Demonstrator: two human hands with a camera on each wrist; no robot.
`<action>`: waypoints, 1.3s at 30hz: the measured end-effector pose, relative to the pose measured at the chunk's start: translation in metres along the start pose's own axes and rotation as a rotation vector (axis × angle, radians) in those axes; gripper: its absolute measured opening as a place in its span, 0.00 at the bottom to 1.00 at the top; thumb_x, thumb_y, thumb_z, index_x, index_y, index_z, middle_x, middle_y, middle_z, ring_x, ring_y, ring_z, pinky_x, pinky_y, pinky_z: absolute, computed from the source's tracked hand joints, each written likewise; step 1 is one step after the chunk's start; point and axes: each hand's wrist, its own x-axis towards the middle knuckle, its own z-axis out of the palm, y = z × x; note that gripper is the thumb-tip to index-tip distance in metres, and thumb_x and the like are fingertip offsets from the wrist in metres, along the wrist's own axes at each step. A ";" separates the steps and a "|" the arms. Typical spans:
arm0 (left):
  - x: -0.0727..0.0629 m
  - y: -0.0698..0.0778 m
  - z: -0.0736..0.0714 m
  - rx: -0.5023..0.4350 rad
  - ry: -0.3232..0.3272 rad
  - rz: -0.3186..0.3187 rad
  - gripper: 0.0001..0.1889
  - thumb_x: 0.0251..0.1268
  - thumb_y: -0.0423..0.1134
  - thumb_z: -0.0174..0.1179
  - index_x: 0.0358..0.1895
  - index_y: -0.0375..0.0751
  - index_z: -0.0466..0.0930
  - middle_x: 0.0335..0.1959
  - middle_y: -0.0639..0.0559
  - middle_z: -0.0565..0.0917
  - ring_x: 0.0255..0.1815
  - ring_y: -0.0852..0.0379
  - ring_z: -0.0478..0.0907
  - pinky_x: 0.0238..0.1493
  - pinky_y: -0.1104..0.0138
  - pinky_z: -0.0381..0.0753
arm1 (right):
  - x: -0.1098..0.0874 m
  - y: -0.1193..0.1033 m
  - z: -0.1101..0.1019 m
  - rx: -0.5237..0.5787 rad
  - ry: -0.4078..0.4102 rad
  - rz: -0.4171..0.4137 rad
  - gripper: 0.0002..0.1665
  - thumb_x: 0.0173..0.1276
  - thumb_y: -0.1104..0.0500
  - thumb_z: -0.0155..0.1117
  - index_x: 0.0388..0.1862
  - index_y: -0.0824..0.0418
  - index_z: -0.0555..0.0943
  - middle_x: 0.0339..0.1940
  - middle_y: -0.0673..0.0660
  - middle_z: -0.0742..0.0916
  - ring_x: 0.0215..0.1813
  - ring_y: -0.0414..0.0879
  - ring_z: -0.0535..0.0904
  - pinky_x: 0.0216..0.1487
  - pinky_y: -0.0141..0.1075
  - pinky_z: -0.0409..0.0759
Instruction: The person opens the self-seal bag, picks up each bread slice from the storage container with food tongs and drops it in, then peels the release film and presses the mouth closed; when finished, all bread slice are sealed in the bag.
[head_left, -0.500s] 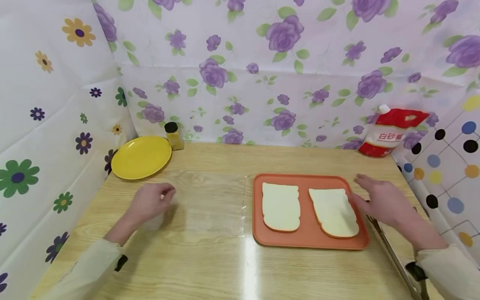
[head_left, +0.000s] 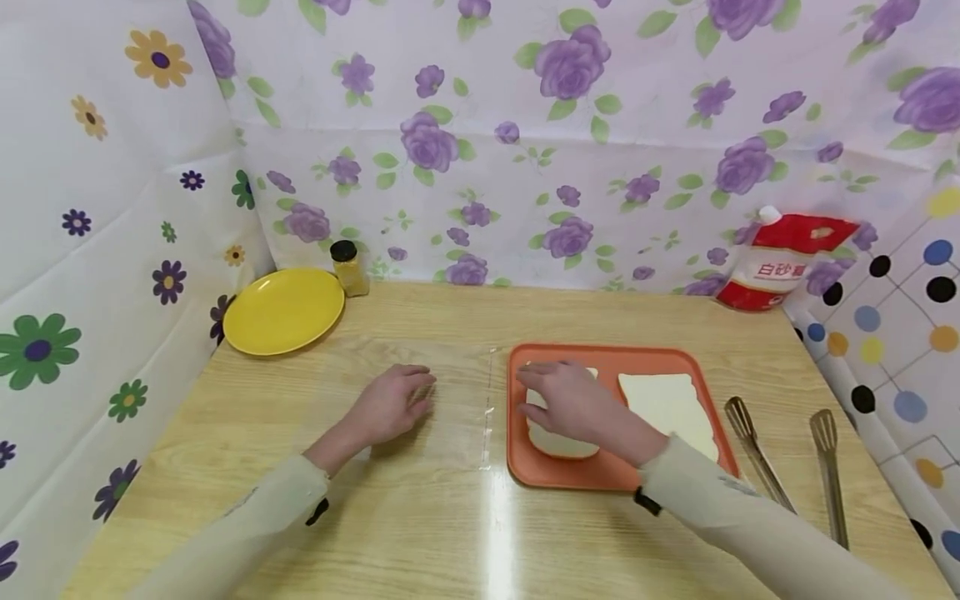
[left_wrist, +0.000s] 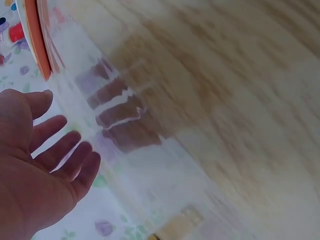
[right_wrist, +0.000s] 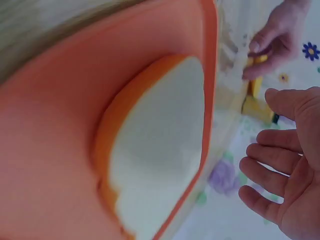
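Note:
My right hand [head_left: 568, 402] hovers over the left bread slice [head_left: 562, 448] on the orange tray [head_left: 622, 358], fingers spread and holding nothing. In the right wrist view that slice [right_wrist: 155, 145] shows its white face and orange-brown crust, with the fingers [right_wrist: 270, 155] apart from it. A second bread slice [head_left: 667, 404] lies on the tray's right half, partly covered by my forearm. Left of the tray, my left hand [head_left: 388, 406] is above the table with relaxed, empty fingers; the left wrist view shows this hand [left_wrist: 45, 160] with loosely bent fingers over the glossy surface.
A yellow plate [head_left: 285, 312] and a black-capped jar [head_left: 349, 268] stand at the back left. At the back right leans a red and white pouch [head_left: 780, 262]. Slotted metal tongs or spatulas, one [head_left: 757, 450] and another [head_left: 828, 467], lie right of the tray. Patterned cloth walls enclose the table.
My right hand has moved left from the tray's right edge to above the left slice, uncovering the metal utensils. My left hand has shifted right, towards the tray, and its fingers have loosened.

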 end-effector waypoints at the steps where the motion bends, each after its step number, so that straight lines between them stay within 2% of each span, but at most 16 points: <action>1: 0.002 0.000 0.001 0.004 0.002 0.005 0.18 0.63 0.34 0.68 0.55 0.30 0.82 0.57 0.34 0.81 0.58 0.37 0.77 0.61 0.47 0.75 | 0.009 -0.004 0.005 -0.013 -0.025 -0.003 0.24 0.67 0.49 0.71 0.55 0.64 0.84 0.55 0.60 0.86 0.57 0.53 0.82 0.56 0.55 0.79; 6: 0.003 -0.001 0.004 0.014 -0.035 -0.012 0.25 0.63 0.38 0.69 0.60 0.28 0.78 0.62 0.32 0.77 0.64 0.36 0.72 0.65 0.46 0.70 | 0.045 -0.022 0.025 -0.087 -0.180 0.026 0.31 0.67 0.43 0.70 0.60 0.63 0.81 0.63 0.62 0.81 0.68 0.54 0.73 0.63 0.54 0.73; 9: 0.002 -0.004 0.005 0.024 -0.063 -0.028 0.28 0.64 0.41 0.69 0.63 0.29 0.76 0.66 0.32 0.74 0.68 0.35 0.68 0.67 0.45 0.67 | 0.058 -0.029 0.033 -0.122 -0.243 0.062 0.30 0.63 0.39 0.71 0.53 0.60 0.84 0.62 0.60 0.82 0.71 0.55 0.70 0.65 0.56 0.70; 13: 0.000 -0.006 0.007 0.055 -0.116 -0.040 0.31 0.66 0.45 0.67 0.67 0.31 0.73 0.70 0.32 0.70 0.72 0.34 0.62 0.69 0.42 0.63 | 0.068 -0.034 0.044 -0.167 -0.303 0.115 0.26 0.59 0.34 0.72 0.39 0.55 0.85 0.54 0.55 0.85 0.68 0.52 0.72 0.65 0.57 0.68; 17: -0.002 -0.007 0.004 0.071 -0.191 -0.071 0.32 0.68 0.47 0.65 0.70 0.33 0.71 0.73 0.33 0.65 0.75 0.34 0.57 0.69 0.38 0.59 | 0.074 -0.036 0.053 -0.190 -0.336 0.139 0.26 0.57 0.33 0.73 0.33 0.53 0.85 0.48 0.51 0.85 0.61 0.48 0.75 0.61 0.53 0.70; 19: -0.003 -0.006 0.003 0.070 -0.222 -0.087 0.32 0.69 0.47 0.64 0.71 0.35 0.69 0.74 0.35 0.63 0.75 0.34 0.55 0.69 0.35 0.57 | 0.077 -0.037 0.055 -0.202 -0.343 0.150 0.27 0.56 0.32 0.74 0.34 0.54 0.86 0.48 0.51 0.85 0.58 0.48 0.76 0.59 0.51 0.71; 23: -0.003 -0.007 0.000 0.052 -0.257 -0.102 0.32 0.71 0.47 0.62 0.73 0.35 0.68 0.75 0.35 0.61 0.76 0.32 0.52 0.67 0.32 0.56 | 0.079 -0.038 0.056 -0.221 -0.360 0.164 0.31 0.56 0.32 0.74 0.43 0.56 0.88 0.57 0.53 0.84 0.64 0.49 0.75 0.64 0.50 0.70; 26: -0.002 -0.007 -0.001 0.027 -0.275 -0.115 0.33 0.71 0.47 0.62 0.73 0.34 0.67 0.76 0.34 0.60 0.76 0.31 0.50 0.66 0.30 0.54 | 0.078 -0.038 0.055 -0.231 -0.365 0.159 0.34 0.57 0.32 0.73 0.48 0.57 0.87 0.59 0.54 0.83 0.65 0.49 0.74 0.66 0.50 0.70; 32: -0.003 -0.009 0.001 0.032 -0.250 -0.131 0.32 0.71 0.48 0.62 0.71 0.33 0.70 0.75 0.34 0.62 0.75 0.29 0.51 0.64 0.26 0.53 | 0.078 -0.038 0.056 -0.212 -0.361 0.160 0.33 0.56 0.32 0.73 0.47 0.57 0.87 0.57 0.53 0.84 0.64 0.50 0.75 0.64 0.49 0.70; 39: -0.005 -0.011 0.007 0.083 -0.141 -0.103 0.25 0.71 0.44 0.62 0.66 0.34 0.76 0.71 0.35 0.69 0.72 0.28 0.58 0.60 0.26 0.58 | 0.077 -0.039 0.056 -0.233 -0.363 0.158 0.33 0.57 0.32 0.72 0.47 0.57 0.87 0.57 0.53 0.84 0.62 0.48 0.76 0.64 0.49 0.71</action>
